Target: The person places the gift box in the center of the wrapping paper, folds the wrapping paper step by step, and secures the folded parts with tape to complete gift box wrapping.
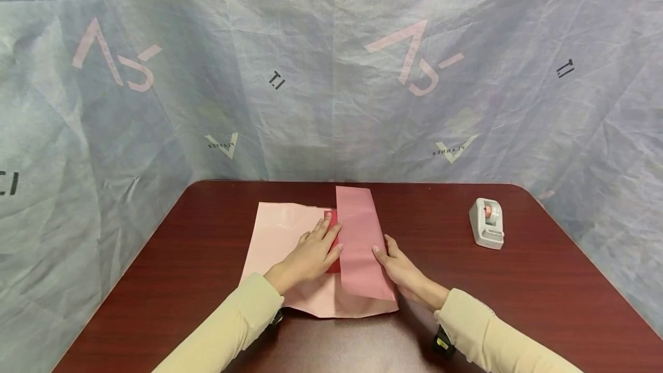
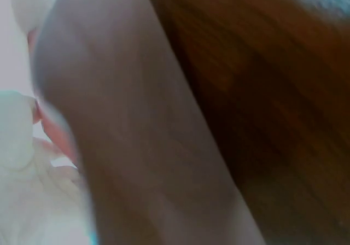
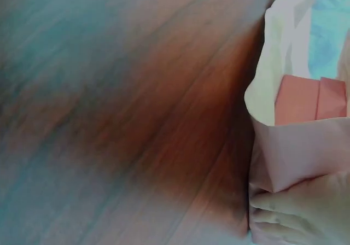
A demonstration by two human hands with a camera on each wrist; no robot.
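From my end: left hand (image 1: 309,252) lies flat, fingers extended, pressing the red item (image 1: 334,265) onto the pink paper (image 1: 277,232), around mid-worktop. Right hand (image 1: 406,269) pinches the right side of the flap (image 1: 359,240), thumb on top; flap covers part of the red item. Risks I'd flag: if the left hand lets up, the red item could slide and skew the fold; flap could catch the left fingertips; too hard a pull could crease or tear the paper. Worktop (image 1: 217,240): dark reddish wood grain, rounded far corners. White tape dispenser (image 1: 487,223) near the far right corner. Grey printed sheet (image 1: 331,73) hangs behind.
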